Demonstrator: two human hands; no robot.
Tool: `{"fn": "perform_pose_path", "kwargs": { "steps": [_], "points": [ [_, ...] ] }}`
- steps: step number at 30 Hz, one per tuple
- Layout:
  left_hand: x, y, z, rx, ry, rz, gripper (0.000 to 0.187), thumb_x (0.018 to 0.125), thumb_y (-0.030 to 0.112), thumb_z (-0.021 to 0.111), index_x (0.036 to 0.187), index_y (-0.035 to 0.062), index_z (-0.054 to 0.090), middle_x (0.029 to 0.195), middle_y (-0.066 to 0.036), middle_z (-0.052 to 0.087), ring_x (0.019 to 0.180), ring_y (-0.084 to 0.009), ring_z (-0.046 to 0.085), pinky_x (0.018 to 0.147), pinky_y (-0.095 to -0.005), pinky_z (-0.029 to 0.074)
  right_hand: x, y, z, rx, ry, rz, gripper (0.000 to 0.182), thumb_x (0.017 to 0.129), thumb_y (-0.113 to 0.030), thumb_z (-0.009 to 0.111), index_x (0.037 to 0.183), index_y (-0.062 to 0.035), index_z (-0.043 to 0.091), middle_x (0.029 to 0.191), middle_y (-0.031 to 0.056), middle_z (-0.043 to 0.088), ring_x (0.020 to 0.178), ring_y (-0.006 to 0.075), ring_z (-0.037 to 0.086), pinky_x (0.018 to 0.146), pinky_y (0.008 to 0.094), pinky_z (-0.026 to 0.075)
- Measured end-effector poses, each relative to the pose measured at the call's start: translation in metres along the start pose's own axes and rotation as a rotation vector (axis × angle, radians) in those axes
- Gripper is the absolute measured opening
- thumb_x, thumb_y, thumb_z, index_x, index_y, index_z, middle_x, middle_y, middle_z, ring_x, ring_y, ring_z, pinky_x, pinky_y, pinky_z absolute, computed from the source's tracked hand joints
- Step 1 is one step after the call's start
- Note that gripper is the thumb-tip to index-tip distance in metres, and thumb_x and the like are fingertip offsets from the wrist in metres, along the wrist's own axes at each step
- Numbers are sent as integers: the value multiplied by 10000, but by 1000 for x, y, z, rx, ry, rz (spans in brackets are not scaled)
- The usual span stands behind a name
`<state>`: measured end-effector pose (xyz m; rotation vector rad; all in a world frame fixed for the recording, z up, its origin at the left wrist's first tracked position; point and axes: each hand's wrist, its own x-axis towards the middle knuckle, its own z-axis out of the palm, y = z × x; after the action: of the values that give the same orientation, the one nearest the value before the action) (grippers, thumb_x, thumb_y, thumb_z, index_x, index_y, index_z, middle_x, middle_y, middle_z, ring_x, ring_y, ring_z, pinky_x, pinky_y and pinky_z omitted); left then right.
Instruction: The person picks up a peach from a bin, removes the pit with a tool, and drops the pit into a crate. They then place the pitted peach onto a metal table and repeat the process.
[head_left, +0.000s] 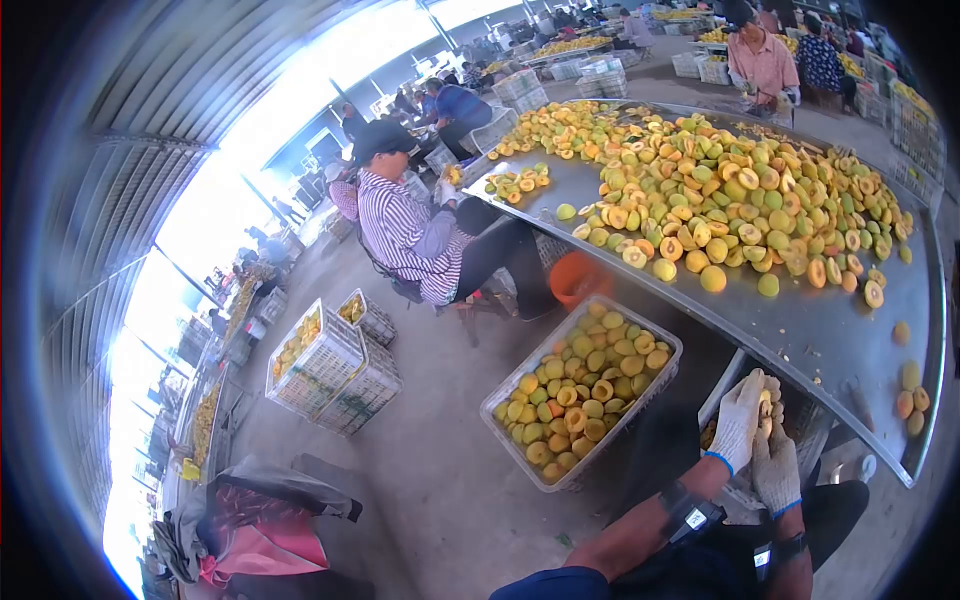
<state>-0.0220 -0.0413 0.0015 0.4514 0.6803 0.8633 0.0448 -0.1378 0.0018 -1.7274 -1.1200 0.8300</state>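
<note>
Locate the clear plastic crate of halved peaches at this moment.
In the head view, the clear crate sits on the concrete floor, lower centre, beside the metal table and left of the gloved hands.

Dull brushed metal table (800, 330), clear plastic crate (520, 440), white knitted cloth gloves on both hands.

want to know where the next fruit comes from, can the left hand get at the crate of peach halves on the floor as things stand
Probably yes: the crate sits open-topped just beside the left hand, with nothing between them. But that hand and the right hand both grip a peach.
</note>
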Motion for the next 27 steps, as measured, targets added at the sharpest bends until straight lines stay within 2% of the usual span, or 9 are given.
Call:
{"fn": "perform_pose_path", "kwargs": {
  "steps": [2, 6, 8, 15, 18, 20, 21, 23, 27],
  "points": [
    [1, 3, 0, 65, 6, -7, 340, 1044, 381, 620, 951, 59, 678, 807, -39, 659, 632, -133, 627, 536, -278, 509, -1, 4, 7, 165, 36, 19, 467, 1062, -247, 545, 1368, 106, 550, 1069, 234, 743, 994, 251, 721, 880, 380, 539],
    [3, 5, -2, 116, -17, 33, 391, 1049, 409, 603, 911, 53, 688, 772, -48, 663, 604, -132, 621, 511, -275, 494, -6, 5, 4, 230, -35, 40, 427, 1071, -228, 536, 1348, 94, 578, 1077, 179, 746, 989, 206, 691, 888, 358, 531],
    [5, 6, -5, 256, -73, 64, 474, 1055, 457, 578, 852, 46, 698, 711, -50, 659, 571, -129, 613, 502, -268, 488, -9, 3, 4, 293, -58, 54, 403, 1074, -212, 531, 1338, 87, 590, 1087, 133, 738, 981, 171, 660, 883, 336, 524],
    [9, 0, -6, 368, -103, 111, 575, 1065, 516, 531, 805, 33, 705, 673, -45, 652, 533, -119, 596, 492, -261, 472, -12, 4, 7, 297, -11, 72, 391, 1071, -205, 536, 1337, 76, 596, 1103, 109, 729, 979, 163, 659, 884, 335, 525],
    [9, -2, -6, 403, -149, 214, 578, 1083, 496, 506, 807, 29, 707, 677, -44, 653, 526, -119, 590, 491, -264, 464, -13, 7, 2, 341, -34, 76, 371, 1069, -202, 540, 1312, 70, 606, 1069, 98, 721, 972, 147, 649, 872, 317, 520],
    [6, 0, -4, 360, -273, 228, 576, 1096, 472, 490, 810, 21, 703, 673, -42, 649, 530, -116, 585, 490, -264, 458, -14, 6, -6, 373, -107, 190, 291, 1064, -212, 551, 1199, 27, 647, 923, 54, 700, 820, 118, 642, 717, 286, 517],
    [4, 2, -2, 360, -273, 229, 576, 1096, 472, 490, 810, 21, 703, 673, -42, 649, 530, -116, 585, 490, -264, 458, -15, 4, -9, 373, -107, 189, 291, 1064, -212, 551, 1199, 27, 647, 923, 54, 700, 820, 118, 642, 717, 286, 517],
    [2, 4, 3, 392, -337, 264, 589, 1103, 462, 479, 788, 14, 695, 672, -43, 645, 540, -110, 580, 486, -263, 452, -20, 0, -14, 507, -122, 255, 230, 1054, -238, 575, 1077, -24, 655, 804, 5, 655, 652, 87, 586, 550, 261, 444],
    [2, 8, 5, 448, -414, 288, 612, 1102, 470, 480, 759, 7, 687, 676, -47, 648, 568, -104, 586, 513, -263, 455, -20, -3, -23, 554, -184, 270, 211, 1046, -256, 586, 1002, -57, 642, 708, -22, 601, 538, 84, 530, 466, 263, 382]
  ]
}}
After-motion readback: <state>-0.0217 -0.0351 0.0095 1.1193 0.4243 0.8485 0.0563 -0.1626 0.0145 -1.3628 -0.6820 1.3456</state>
